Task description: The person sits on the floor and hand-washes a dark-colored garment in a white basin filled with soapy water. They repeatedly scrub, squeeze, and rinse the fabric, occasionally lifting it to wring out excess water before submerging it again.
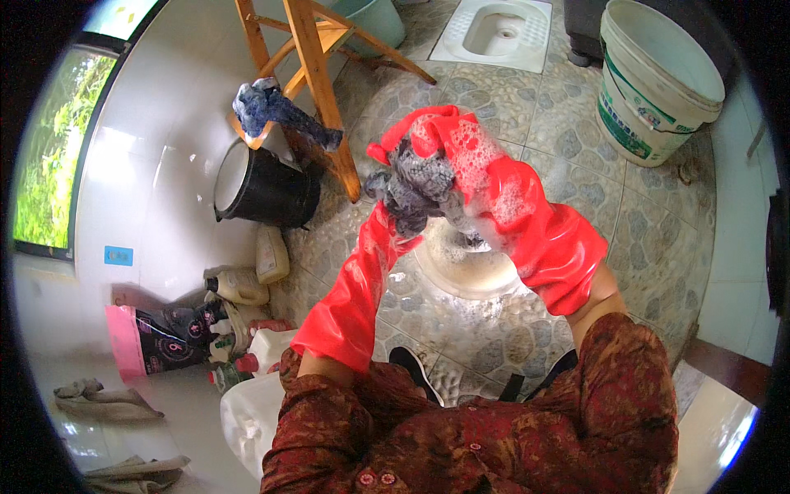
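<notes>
A soapy, dark grey wet cloth (419, 179) is bunched between my hands, above a round pale basin (466, 265) on the floor that holds sudsy water. My right hand (460, 145), in a long red rubber glove covered with foam, grips the cloth from above and the right. In a matching red glove, my left hand (395, 228) holds its lower left side; part of those fingers is hidden by the cloth. A blue wet cloth (265, 111) hangs over a rung of the wooden folding stand at the upper left.
The wooden stand (315, 68) and a black bucket (271, 185) stand at the left. Plastic bottles (271, 253) and white jugs (247, 420) line the left wall. A large white bucket (654, 92) is at the upper right, near a squat toilet (500, 31).
</notes>
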Demonstrator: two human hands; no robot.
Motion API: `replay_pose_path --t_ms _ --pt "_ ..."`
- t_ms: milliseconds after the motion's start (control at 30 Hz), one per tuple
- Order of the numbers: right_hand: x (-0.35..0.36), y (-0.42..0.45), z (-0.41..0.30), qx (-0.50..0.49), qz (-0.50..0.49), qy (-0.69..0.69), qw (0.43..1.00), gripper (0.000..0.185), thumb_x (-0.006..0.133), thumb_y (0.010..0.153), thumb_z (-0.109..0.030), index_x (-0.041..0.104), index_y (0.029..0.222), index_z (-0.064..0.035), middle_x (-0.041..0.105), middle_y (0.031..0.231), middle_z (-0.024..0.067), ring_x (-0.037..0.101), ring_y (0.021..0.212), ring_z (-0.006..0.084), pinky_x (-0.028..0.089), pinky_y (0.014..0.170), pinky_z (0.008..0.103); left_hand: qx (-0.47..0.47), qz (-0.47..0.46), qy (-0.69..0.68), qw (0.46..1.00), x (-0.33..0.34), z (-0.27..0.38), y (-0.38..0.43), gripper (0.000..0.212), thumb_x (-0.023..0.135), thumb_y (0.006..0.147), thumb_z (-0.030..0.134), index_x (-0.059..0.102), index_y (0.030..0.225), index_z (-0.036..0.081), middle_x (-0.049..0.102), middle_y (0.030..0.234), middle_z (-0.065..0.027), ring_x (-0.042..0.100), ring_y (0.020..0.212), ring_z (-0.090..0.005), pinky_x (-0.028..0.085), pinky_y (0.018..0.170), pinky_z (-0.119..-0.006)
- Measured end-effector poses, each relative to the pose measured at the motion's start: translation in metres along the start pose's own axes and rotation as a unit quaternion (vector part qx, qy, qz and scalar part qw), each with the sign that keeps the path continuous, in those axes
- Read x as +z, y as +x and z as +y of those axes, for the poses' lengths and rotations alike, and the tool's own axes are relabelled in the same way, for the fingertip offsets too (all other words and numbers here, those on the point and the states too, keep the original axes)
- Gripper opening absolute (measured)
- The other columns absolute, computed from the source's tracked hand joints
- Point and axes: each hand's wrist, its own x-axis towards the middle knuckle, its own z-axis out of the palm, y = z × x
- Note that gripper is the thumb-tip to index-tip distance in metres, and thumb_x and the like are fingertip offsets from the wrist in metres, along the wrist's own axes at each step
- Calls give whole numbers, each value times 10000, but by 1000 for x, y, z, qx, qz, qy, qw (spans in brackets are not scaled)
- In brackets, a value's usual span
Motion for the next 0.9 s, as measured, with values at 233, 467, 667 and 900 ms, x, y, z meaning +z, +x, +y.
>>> replay_pose_path --t_ms 233,467,667,900 --pt "14 -2 1 -5 -9 -2 1000 353 554 912 -288 673 1076 1 689 1050 135 659 995 240 513 907 350 21 91 42 995 -20 -7 11 534 498 990 412 457 1435 119 541 1415 -116 542 1264 -331 403 1080 -593" --pt "7 -8 -7 -32 15 -2 999 349 523 953 -292 650 1120 -13 675 1091 126 644 1032 235 494 939 349 120 -77 314 939 42 6 1 956 825 793 397 299 1533 97 466 1489 -115 479 1343 -308 387 1130 -495" --pt "10 -12 -9 -48 21 -18 998 346 496 988 -295 630 1157 -25 662 1126 118 630 1063 231 477 966 347 268 111 495 819 46 -19 -1 410 672 916 152 565 1290 23 653 1184 -72 613 1090 -213 480 951 -346" --pt "9 -26 -41 -128 87 -27 988 343 466 1028 -299 607 1201 -39 648 1167 109 615 1099 227 457 998 346 264 261 387 844 -8 -1 -11 220 632 917 138 674 1094 13 687 992 -67 630 872 -215 504 769 -320"
